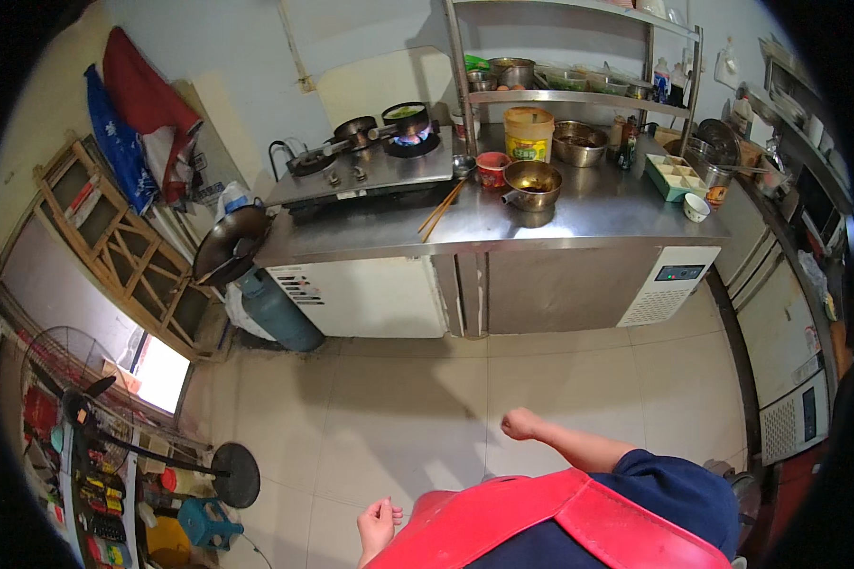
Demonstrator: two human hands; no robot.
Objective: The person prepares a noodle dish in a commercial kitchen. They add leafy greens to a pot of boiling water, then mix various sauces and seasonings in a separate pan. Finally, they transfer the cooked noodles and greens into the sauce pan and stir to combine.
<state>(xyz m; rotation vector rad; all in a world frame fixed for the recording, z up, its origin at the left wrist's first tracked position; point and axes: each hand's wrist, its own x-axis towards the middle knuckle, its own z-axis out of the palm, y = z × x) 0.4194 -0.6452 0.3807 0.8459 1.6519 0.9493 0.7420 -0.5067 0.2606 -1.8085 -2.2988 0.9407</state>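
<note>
My left hand (378,525) hangs low beside the red apron (498,508), its fingers loosely bent and apart with nothing seen in them. Above the tiled floor, my right hand (521,424) is curled into a fist, and no object shows in it. Both hands are away from the steel counter (413,238). On the counter are a steel saucepan (534,186) with dark liquid, a red tub (493,169), a yellow bucket (529,139) and a pair of chopsticks (441,211). A pan (406,117) with green food sits over a lit burner on the gas stove (370,171).
At the counter's left end stand a wok (231,242) and a gas cylinder (277,309). A pedestal fan (236,475) and blue stool (210,524) are on the left floor. On the right counter end are a sectioned box (672,176) and white cup (696,208). A shelf (576,97) holds several bowls.
</note>
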